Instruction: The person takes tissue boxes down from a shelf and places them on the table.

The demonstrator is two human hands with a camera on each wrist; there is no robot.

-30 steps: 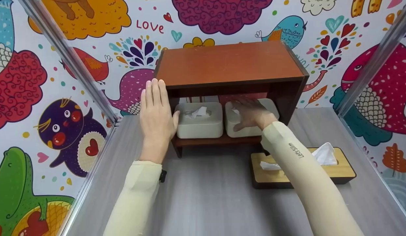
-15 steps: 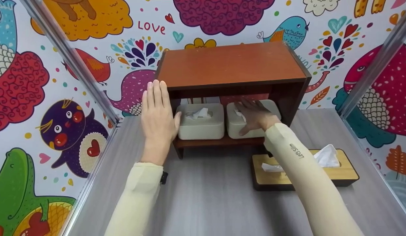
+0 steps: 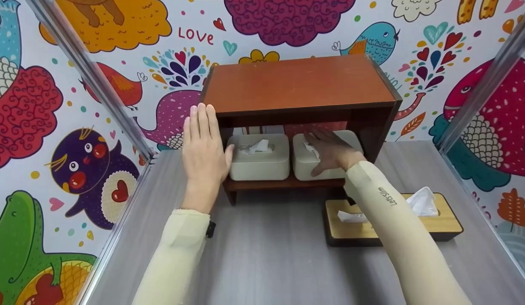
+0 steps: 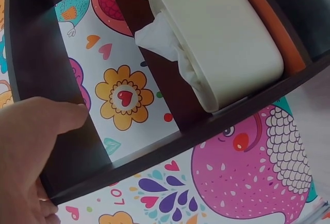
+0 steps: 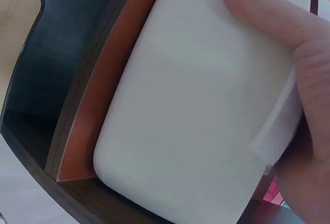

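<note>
My left hand (image 3: 205, 156), fingers straight and together, lies along the left front edge of a low brown wooden shelf (image 3: 296, 84). Its thumb is beside the dark side panel in the left wrist view. My right hand (image 3: 332, 150) reaches inside the shelf and lies over the right cream tissue box (image 3: 304, 167). Its fingers stretch across the top by the tissue, and the thumb touches the front face. That box (image 5: 170, 105) fills the right wrist view, the fingertips hidden. To its left sits a matching cream tissue box (image 3: 259, 167) with a white tissue sticking out.
A long tissue box (image 3: 448, 212) with a wood-coloured top and dark sides lies on the grey table (image 3: 266, 254) in front of the shelf at right, partly covered by my right forearm. Metal posts (image 3: 114, 97) and walls with cartoon prints surround the table.
My right hand has slid slightly to the right over the right tissue box, its thumb a little further along the front face. My left hand has kept its place at the shelf edge.
</note>
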